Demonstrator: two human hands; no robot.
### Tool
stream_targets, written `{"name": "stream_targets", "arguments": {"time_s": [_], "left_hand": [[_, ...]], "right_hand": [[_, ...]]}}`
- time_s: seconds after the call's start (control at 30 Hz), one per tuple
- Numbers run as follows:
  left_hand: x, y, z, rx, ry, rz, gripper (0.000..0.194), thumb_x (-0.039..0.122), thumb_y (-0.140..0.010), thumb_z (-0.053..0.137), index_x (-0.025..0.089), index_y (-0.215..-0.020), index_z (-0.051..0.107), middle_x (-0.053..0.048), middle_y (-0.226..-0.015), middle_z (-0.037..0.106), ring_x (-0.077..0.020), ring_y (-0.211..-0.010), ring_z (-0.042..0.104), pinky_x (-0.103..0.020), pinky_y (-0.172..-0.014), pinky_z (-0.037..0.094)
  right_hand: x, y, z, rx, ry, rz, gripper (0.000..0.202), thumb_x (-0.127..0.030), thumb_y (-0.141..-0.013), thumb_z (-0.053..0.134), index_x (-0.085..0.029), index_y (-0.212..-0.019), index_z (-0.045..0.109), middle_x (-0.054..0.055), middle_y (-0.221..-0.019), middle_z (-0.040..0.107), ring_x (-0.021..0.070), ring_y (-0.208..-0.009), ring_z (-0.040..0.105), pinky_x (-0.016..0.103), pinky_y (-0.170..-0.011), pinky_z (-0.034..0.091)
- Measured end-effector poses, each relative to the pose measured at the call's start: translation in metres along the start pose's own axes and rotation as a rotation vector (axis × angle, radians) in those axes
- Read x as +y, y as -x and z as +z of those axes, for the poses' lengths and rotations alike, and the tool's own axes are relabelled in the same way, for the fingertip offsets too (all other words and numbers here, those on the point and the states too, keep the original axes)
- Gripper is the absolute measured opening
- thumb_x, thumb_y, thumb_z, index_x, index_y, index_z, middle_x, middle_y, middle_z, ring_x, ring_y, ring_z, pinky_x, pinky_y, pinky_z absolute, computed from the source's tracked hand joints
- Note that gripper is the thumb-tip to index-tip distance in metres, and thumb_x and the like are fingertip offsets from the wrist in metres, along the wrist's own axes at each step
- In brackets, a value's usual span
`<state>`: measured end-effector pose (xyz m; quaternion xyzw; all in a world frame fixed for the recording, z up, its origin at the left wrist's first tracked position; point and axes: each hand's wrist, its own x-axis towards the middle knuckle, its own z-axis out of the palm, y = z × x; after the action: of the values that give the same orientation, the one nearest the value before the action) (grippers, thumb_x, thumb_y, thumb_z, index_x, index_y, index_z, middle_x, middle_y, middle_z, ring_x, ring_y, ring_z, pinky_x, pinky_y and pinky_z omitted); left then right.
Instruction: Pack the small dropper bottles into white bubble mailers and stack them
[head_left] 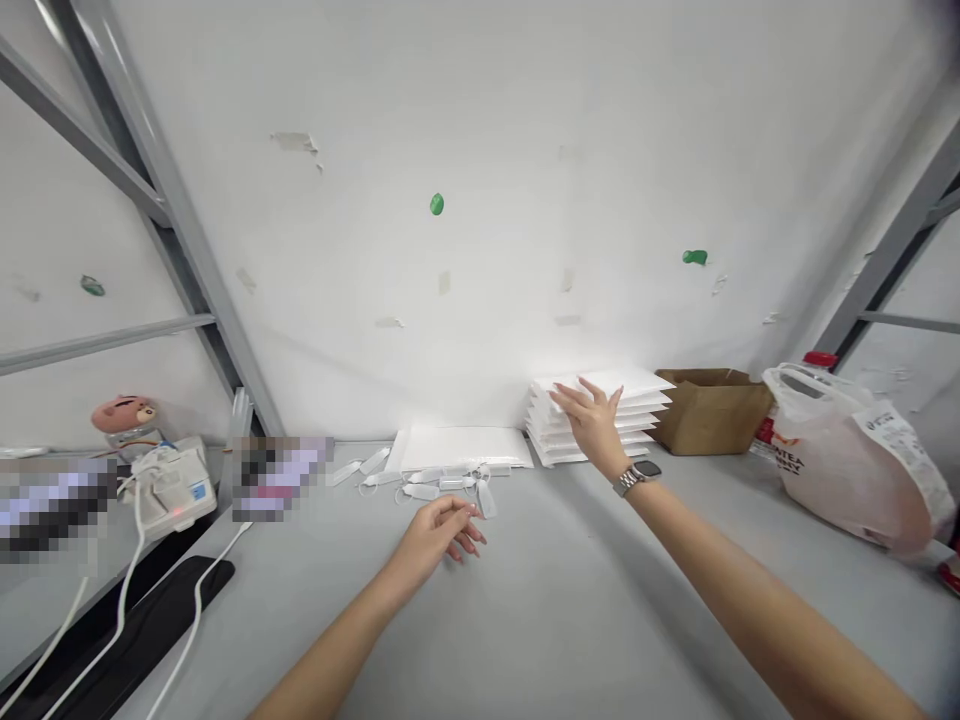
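Observation:
My right hand (598, 423), with a watch on its wrist, is spread over the front left part of a stack of white padded envelopes (637, 385). Its fingers lie on or just above the top envelope; contact is hard to tell. Loosely bent and holding nothing visible, my left hand (442, 530) hovers over the grey table, close to several small white tag-like pieces with thin loops (421, 491). Behind those pieces, against the wall, a flat white envelope (461, 447) lies by itself, left of the stack.
To the right of the stack are an open cardboard box (709, 415) and a full white plastic bag (840, 460). At left lie a blurred phone-like object (281, 478), white cables (199, 600) and a white power strip (169, 485). Metal frame posts flank the table (525, 620).

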<state>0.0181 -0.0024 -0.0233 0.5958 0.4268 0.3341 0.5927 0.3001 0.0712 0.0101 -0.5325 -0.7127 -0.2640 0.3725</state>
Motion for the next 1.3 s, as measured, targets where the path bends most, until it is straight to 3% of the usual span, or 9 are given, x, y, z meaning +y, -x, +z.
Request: {"name": "stream_targets", "arguments": {"time_s": [0.17, 0.37, 0.5, 0.77, 0.83, 0.93, 1.03, 1.13, 1.3], "left_hand": [[-0.003, -0.002, 0.001, -0.001, 0.008, 0.004, 0.037, 0.051, -0.072, 0.053, 0.015, -0.08, 0.057, -0.004, -0.067, 0.065, -0.0138, -0.057, 0.062, -0.022, -0.05, 0.043], [0.0, 0.001, 0.001, -0.005, 0.005, 0.002, 0.035, 0.049, -0.073, 0.053, 0.015, -0.08, 0.057, -0.004, -0.068, 0.065, -0.014, -0.058, 0.062, -0.023, -0.051, 0.042], [0.002, 0.002, 0.001, -0.01, 0.005, 0.003, 0.034, 0.048, -0.073, 0.052, 0.016, -0.079, 0.057, -0.003, -0.069, 0.064, -0.0145, -0.059, 0.061, -0.024, -0.052, 0.043], [0.004, 0.001, -0.004, 0.165, -0.078, 0.04, 0.029, 0.043, -0.074, 0.05, 0.015, -0.081, 0.056, -0.007, -0.082, 0.063, -0.016, -0.074, 0.06, -0.024, -0.058, 0.045], [0.002, 0.0, -0.007, 0.249, -0.134, 0.054, 0.029, 0.042, -0.074, 0.047, 0.016, -0.082, 0.057, -0.007, -0.085, 0.063, -0.0166, -0.075, 0.059, -0.025, -0.058, 0.045], [-0.003, -0.002, -0.014, 0.398, -0.365, 0.13, 0.027, 0.039, -0.078, 0.043, 0.017, -0.084, 0.058, -0.006, -0.089, 0.061, -0.018, -0.078, 0.058, -0.031, -0.065, 0.047], [-0.009, -0.005, -0.02, 0.563, -0.764, 0.231, 0.028, 0.033, -0.08, 0.041, 0.016, -0.094, 0.059, -0.009, -0.095, 0.057, -0.0222, -0.092, 0.055, -0.037, -0.081, 0.044], [-0.016, -0.008, -0.026, 0.636, -1.085, 0.241, 0.035, 0.028, -0.083, 0.04, 0.014, -0.11, 0.056, -0.015, -0.11, 0.054, -0.0273, -0.107, 0.048, -0.042, -0.088, 0.04], [-0.026, -0.014, -0.032, 0.553, -1.271, 0.164, 0.048, 0.038, -0.087, 0.034, 0.017, -0.129, 0.041, -0.012, -0.141, 0.033, -0.029, -0.131, 0.021, -0.048, -0.102, 0.023]], "right_hand": [[0.004, 0.0, 0.02, -0.032, -0.021, 0.029, 0.04, -0.011, -0.084, 0.037, -0.032, -0.113, 0.055, 0.001, -0.12, 0.058, 0.0277, -0.117, 0.041, 0.071, -0.095, 0.004], [0.001, -0.012, 0.017, -0.076, -0.024, -0.008, 0.033, -0.026, -0.087, 0.042, -0.025, -0.119, 0.05, 0.009, -0.121, 0.055, 0.026, -0.117, 0.043, 0.061, -0.102, 0.011], [-0.001, -0.002, 0.007, -0.02, -0.021, -0.028, 0.049, -0.041, -0.084, 0.048, -0.021, -0.128, 0.04, 0.015, -0.13, 0.043, 0.0277, -0.122, 0.036, 0.058, -0.104, 0.011], [-0.029, 0.013, -0.014, 0.111, -0.015, -0.356, 0.037, -0.018, -0.085, 0.042, -0.018, -0.123, 0.04, 0.014, -0.12, 0.049, 0.0228, -0.115, 0.044, 0.054, -0.103, 0.024], [-0.044, 0.017, -0.011, 0.039, 0.014, -0.496, 0.03, -0.014, -0.084, 0.041, -0.016, -0.114, 0.047, 0.015, -0.114, 0.052, 0.0227, -0.11, 0.047, 0.051, -0.099, 0.03], [-0.066, 0.022, 0.001, -0.232, 0.105, -0.673, 0.025, -0.008, -0.083, 0.039, -0.015, -0.103, 0.053, 0.012, -0.107, 0.056, 0.0206, -0.097, 0.051, 0.041, -0.091, 0.037], [-0.079, 0.024, 0.018, -0.452, 0.208, -0.677, 0.03, -0.004, -0.082, 0.038, -0.014, -0.107, 0.052, 0.01, -0.102, 0.058, 0.0198, -0.088, 0.051, 0.036, -0.083, 0.038], [-0.08, 0.02, 0.034, -0.477, 0.253, -0.599, 0.032, -0.003, -0.081, 0.039, -0.011, -0.111, 0.05, 0.013, -0.098, 0.058, 0.0226, -0.086, 0.051, 0.036, -0.077, 0.037], [-0.077, 0.012, 0.048, -0.499, 0.282, -0.531, 0.034, -0.004, -0.079, 0.043, -0.01, -0.112, 0.05, 0.013, -0.096, 0.058, 0.0234, -0.086, 0.051, 0.037, -0.079, 0.033]]}}
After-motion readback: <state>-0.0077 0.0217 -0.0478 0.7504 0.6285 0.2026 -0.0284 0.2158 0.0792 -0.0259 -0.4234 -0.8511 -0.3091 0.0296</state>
